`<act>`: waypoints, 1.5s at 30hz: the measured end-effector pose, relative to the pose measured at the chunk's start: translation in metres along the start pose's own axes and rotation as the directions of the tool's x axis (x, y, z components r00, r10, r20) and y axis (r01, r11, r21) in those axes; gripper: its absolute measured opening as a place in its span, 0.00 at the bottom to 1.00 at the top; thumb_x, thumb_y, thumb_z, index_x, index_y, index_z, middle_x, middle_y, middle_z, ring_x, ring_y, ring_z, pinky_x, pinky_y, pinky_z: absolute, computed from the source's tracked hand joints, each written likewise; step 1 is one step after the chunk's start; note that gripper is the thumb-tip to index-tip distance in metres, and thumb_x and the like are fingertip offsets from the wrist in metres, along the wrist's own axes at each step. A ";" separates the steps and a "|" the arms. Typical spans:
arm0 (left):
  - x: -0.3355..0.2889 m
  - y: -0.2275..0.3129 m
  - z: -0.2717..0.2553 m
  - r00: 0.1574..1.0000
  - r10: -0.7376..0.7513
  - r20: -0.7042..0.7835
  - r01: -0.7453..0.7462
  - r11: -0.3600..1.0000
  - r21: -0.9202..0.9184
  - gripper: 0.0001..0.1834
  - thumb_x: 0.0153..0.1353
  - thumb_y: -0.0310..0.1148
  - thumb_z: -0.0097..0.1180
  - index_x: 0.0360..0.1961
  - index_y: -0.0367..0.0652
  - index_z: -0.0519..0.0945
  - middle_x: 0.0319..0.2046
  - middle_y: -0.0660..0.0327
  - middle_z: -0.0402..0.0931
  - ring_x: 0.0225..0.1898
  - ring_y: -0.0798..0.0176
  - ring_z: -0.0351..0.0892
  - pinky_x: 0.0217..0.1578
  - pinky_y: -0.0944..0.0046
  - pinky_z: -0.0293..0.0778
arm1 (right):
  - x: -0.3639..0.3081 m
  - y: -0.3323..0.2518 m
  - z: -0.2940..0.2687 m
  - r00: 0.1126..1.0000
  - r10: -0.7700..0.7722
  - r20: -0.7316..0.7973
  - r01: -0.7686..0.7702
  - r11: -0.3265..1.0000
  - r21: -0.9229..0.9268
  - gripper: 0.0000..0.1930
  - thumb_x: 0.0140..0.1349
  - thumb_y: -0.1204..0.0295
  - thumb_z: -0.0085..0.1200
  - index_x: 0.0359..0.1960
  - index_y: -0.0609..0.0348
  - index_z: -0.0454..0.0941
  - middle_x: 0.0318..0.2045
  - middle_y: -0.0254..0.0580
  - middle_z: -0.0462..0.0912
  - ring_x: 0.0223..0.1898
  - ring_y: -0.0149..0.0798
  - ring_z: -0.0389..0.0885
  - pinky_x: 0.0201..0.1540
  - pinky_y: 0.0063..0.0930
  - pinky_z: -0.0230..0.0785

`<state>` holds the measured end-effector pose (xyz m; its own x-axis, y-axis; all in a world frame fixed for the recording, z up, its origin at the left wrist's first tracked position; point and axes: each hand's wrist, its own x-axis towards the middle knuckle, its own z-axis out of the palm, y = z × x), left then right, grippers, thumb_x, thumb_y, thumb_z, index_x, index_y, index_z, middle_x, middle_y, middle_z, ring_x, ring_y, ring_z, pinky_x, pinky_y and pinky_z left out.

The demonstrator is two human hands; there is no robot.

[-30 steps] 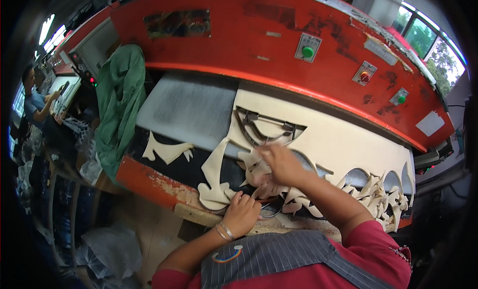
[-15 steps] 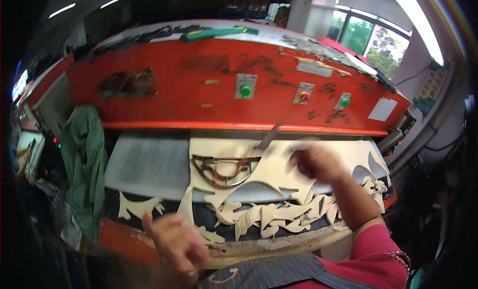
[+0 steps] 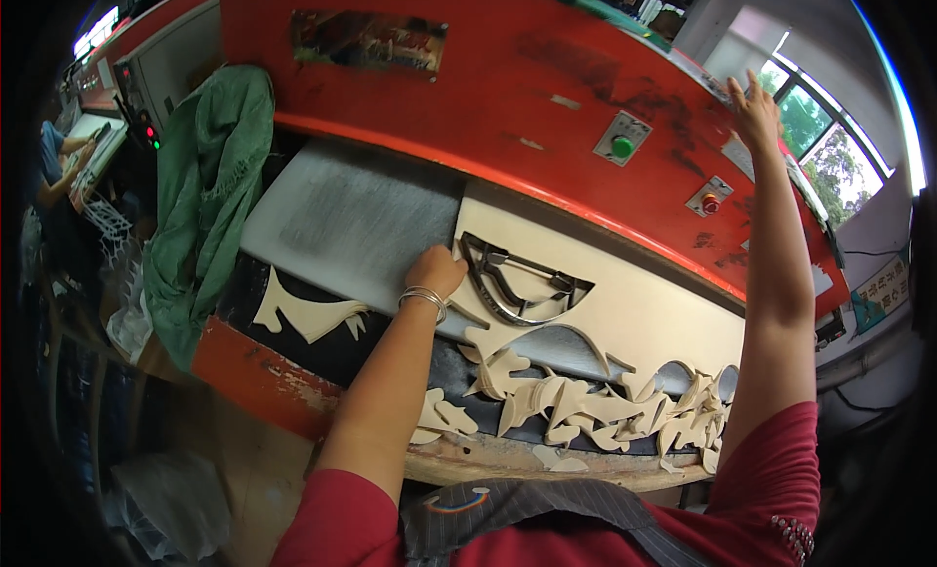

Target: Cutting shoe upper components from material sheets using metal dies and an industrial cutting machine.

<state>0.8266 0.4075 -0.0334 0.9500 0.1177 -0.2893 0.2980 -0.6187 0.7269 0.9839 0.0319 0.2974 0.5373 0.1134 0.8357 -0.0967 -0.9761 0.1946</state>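
Observation:
My left hand (image 3: 436, 271) is closed at the left edge of a cream sheet (image 3: 625, 308), beside a dark metal cutting die (image 3: 527, 282). Its fingertips are hidden, so I cannot make out what they grip. The die is a curved frame with inner bars, lying on the sheet. Raised at the upper right, my right hand (image 3: 753, 113) has its fingers spread and holds nothing. It is near the top edge of the red press beam (image 3: 508, 108). Under the sheet lies a grey metal plate (image 3: 342, 211).
Cream offcuts (image 3: 586, 411) are heaped along the near edge; a separate cream piece (image 3: 307, 311) lies on the left. The beam carries a green button (image 3: 622, 146) and a red button (image 3: 711, 205). A green cloth (image 3: 210, 196) hangs at left. Another person's hands (image 3: 73, 167) show far left.
My left hand has moved forward to the sheet's edge and closed. My right hand has risen from over the sheet to the beam's top, fingers spreading. The view has tilted.

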 end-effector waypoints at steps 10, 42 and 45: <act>-0.008 -0.031 0.036 0.916 0.216 -0.339 -0.183 0.975 0.127 0.19 0.49 0.39 0.59 0.39 0.37 0.74 0.43 0.50 0.69 0.49 0.49 0.67 0.52 0.55 0.65 | -0.365 -0.141 0.007 0.813 -0.234 0.533 -0.227 0.715 0.661 0.31 0.53 0.60 0.60 0.58 0.53 0.66 0.62 0.56 0.60 0.64 0.55 0.56 0.63 0.50 0.46; 0.031 -0.033 0.044 0.834 0.439 -0.335 -0.327 0.881 0.342 0.19 0.58 0.37 0.48 0.51 0.51 0.77 0.44 0.65 0.72 0.48 0.59 0.69 0.49 0.56 0.60 | -0.414 -0.158 0.015 0.881 -0.038 0.471 -0.291 0.742 0.604 0.25 0.33 0.55 0.71 0.34 0.52 0.79 0.58 0.78 0.58 0.54 0.61 0.65 0.56 0.43 0.57; 0.033 -0.034 0.045 0.831 0.451 -0.327 -0.329 0.871 0.365 0.19 0.58 0.37 0.48 0.51 0.50 0.77 0.44 0.64 0.72 0.48 0.59 0.68 0.49 0.56 0.60 | -0.413 -0.157 0.015 0.879 -0.036 0.476 -0.299 0.734 0.609 0.25 0.33 0.55 0.70 0.34 0.51 0.79 0.57 0.79 0.58 0.54 0.62 0.65 0.56 0.44 0.57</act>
<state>0.8432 0.3974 -0.0960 0.9538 0.0734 0.2913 -0.0867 -0.8612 0.5008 0.7903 0.1357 -0.0861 0.8743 0.0469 0.4831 0.2786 -0.8636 -0.4203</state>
